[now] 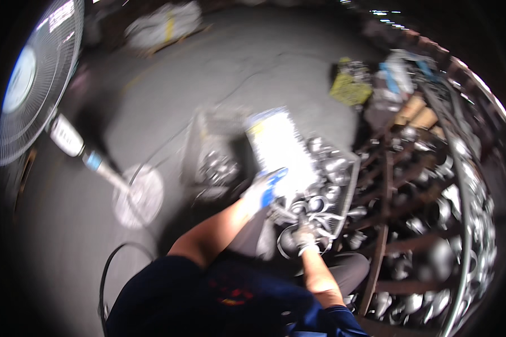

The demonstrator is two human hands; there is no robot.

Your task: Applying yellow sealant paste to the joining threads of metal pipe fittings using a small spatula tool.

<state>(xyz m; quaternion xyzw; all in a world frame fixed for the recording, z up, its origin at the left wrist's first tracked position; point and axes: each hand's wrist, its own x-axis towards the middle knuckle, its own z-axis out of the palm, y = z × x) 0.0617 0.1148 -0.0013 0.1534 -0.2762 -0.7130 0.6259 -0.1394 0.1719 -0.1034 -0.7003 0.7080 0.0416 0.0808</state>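
Observation:
The whole picture is smeared by motion. My left hand [264, 190], in a white and blue glove, is at the lower edge of a bright white sheet or flat package [281, 149]; its fingers are too blurred to read. My right hand [305, 236], in a pale glove, is closed against a shiny round metal part [287, 242] with a dark opening, close to my knees. Beyond it, a crate [351, 194] is filled with similar silvery metal parts [334, 163]. The white thing partly covers the crate's left side.
Left of the crate stands a grey bin [192, 151] with some metal parts inside. A standing fan [39, 84] on a round base [139, 196] is at the left. Rusty racks [383, 224] full of metal parts line the right. Farther off are a yellow crate [348, 90] and a wrapped bundle [166, 25].

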